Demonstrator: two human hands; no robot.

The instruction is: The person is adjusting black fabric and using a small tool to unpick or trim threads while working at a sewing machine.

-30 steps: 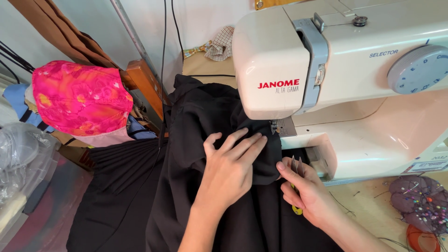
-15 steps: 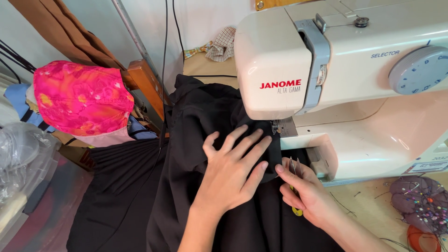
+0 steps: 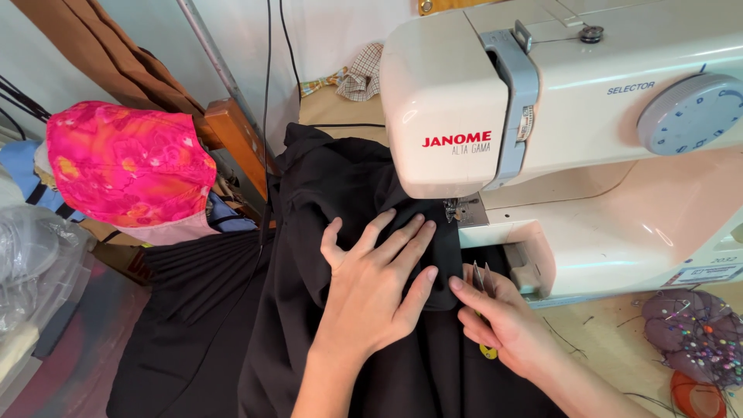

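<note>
Pale wall (image 3: 340, 31) and two dark cords (image 3: 275, 46) are filling the background behind a light wooden table (image 3: 611, 348) that is carrying the work. Sitting across the right half of that table is a large cream plastic sewing machine (image 3: 573, 131) with a grey-blue round dial (image 3: 693, 112); its head is hanging over the cloth and its metal presser foot (image 3: 457, 209) is resting at the edge of the fabric.

Spreading from under the machine head down towards the lower left is a wide piece of black woven fabric (image 3: 333, 201), lying in folds over the table edge, with a pleated part at the left. Beside it on the left a bright pink and orange patterned cloth bundle (image 3: 124, 166) is sitting near a brown wooden block (image 3: 240, 143), with brown cloth (image 3: 101, 54) hanging above it. A small checked rag (image 3: 360, 73) is lying behind the machine.

The left hand (image 3: 375, 286) is lying flat on the black fabric just left of the presser foot, its fingers (image 3: 402, 240) spread open and pressing the cloth down, gripping nothing. The right hand (image 3: 503, 321) is resting just beside it at the front of the machine, its fingers (image 3: 464, 290) curling closed around small metal snips with a yellow end (image 3: 486, 310), whose blades are pointing up towards the machine's free arm.

At the far right corner a purple pincushion full of coloured pins (image 3: 696, 333) is sitting on the table, well apart from both hands.
</note>
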